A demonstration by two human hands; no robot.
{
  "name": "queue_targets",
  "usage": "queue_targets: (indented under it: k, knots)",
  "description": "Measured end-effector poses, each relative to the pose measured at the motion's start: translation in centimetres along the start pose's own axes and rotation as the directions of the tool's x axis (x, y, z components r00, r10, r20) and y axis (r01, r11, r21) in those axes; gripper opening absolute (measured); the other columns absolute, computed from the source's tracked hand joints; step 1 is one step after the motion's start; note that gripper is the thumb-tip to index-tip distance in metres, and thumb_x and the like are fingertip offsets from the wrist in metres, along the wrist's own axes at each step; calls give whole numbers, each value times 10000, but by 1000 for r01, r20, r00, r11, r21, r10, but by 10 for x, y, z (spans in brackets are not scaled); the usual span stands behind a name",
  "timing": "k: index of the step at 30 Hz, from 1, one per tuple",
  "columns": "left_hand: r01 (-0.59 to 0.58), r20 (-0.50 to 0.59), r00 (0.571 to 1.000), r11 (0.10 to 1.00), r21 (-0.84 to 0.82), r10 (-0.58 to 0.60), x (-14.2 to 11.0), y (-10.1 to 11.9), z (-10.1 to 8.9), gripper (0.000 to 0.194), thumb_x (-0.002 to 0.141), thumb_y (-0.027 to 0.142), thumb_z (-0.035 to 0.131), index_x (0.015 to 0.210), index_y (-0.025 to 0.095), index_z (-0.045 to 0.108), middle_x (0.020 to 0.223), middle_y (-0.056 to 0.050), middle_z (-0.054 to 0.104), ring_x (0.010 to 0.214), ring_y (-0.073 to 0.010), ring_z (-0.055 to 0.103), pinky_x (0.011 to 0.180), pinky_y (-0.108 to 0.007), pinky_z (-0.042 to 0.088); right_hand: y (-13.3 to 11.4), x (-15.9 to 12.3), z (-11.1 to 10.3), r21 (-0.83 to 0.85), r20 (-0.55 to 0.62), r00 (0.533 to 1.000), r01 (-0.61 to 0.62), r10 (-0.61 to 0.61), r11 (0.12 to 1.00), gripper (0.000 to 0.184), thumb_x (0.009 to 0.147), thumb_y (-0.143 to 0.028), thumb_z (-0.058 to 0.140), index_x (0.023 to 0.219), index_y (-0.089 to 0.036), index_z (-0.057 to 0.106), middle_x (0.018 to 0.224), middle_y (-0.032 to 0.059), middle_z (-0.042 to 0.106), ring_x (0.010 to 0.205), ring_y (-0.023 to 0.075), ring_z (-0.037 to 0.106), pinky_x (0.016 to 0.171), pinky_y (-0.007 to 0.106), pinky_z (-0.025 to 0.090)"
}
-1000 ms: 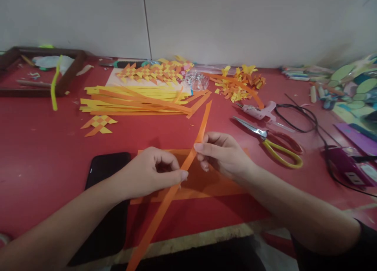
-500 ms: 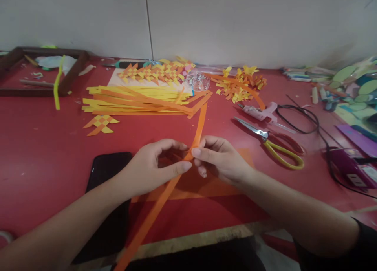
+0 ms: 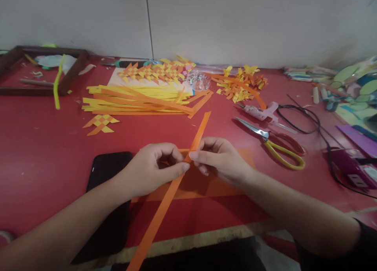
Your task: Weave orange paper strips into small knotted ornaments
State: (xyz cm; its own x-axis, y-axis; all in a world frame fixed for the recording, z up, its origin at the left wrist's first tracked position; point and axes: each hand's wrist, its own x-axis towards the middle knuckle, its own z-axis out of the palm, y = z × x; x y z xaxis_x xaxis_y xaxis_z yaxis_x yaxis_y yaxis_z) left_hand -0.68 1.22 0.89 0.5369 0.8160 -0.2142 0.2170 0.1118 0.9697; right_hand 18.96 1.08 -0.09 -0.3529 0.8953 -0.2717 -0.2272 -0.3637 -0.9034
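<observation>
A long orange paper strip [image 3: 167, 202] runs slantwise between my hands, its lower end passing over the table's front edge and its top end standing free. My left hand [image 3: 161, 165] pinches it between thumb and fingers. Just to the right, my right hand [image 3: 216, 157] grips the same strip with its thumb on top. Below both hands lies an orange paper sheet [image 3: 226, 188]. Partly under my left forearm is a black phone [image 3: 110, 165]. Beyond my hands rests a pile of yellow and orange paper strips [image 3: 138, 100], with a small woven paper fish [image 3: 101, 123] in front of it.
Scissors [image 3: 273, 143] with red and yellow handles lie to the right, near a pink glue gun [image 3: 262, 112] and its black cable [image 3: 313, 129]. Folded paper scraps [image 3: 243, 84] and a row of woven pieces [image 3: 154, 72] are at the back. A dark frame [image 3: 69, 76] lies far left.
The orange strip has shifted down slightly through my hands, so its top end is lower. My left fingers have curled in closer to the strip. Both hands keep hold of it.
</observation>
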Motion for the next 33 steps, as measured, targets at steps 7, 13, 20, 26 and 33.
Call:
queue_targets:
  k: [7, 13, 20, 26, 33]
  knots:
    - [48, 43, 998, 998, -27, -46, 0, -1, -1, 214, 843, 333, 663, 759, 161, 566, 713, 33, 560, 625, -84, 476, 580, -203, 388, -5, -1, 5, -14, -18, 1000, -4, 4, 1000, 314, 620, -276, 865, 574, -167, 575, 473, -55, 587, 376, 37, 443, 354, 159, 325]
    - [18, 7, 1000, 999, 38, -18, -1, -3, -1, 217, 834, 331, 675, 742, 164, 571, 678, 39, 557, 605, -85, 476, 562, -201, 386, -6, 2, -1, 78, -156, 988, 29, -17, 997, 327, 604, -263, 871, 585, -170, 558, 461, -65, 565, 365, 36, 447, 346, 153, 314]
    - [-22, -26, 999, 998, 57, 24, -2, -1, 2, 177, 813, 317, 692, 785, 161, 615, 774, -4, 650, 723, -129, 589, 662, -229, 471, -1, 0, 1, 63, -54, 998, 31, -27, 998, 300, 648, -257, 855, 616, -171, 569, 488, -59, 600, 382, 38, 475, 361, 147, 332]
    - [-7, 8, 1000, 998, 63, 6, -1, 0, 2, 180, 818, 287, 677, 709, 145, 660, 671, 6, 649, 610, -96, 531, 574, -199, 425, 2, -3, 4, 48, 19, 1000, -9, 8, 999, 259, 657, -239, 850, 607, -154, 610, 448, -51, 588, 370, 34, 468, 364, 141, 330]
    - [38, 22, 999, 992, 116, -41, -2, 1, 1, 237, 796, 296, 692, 636, 143, 606, 564, 49, 527, 516, -63, 416, 486, -176, 343, -5, 0, -3, 136, -99, 995, -5, 19, 991, 283, 626, -217, 855, 557, -165, 586, 461, -45, 595, 365, 46, 472, 348, 149, 336]
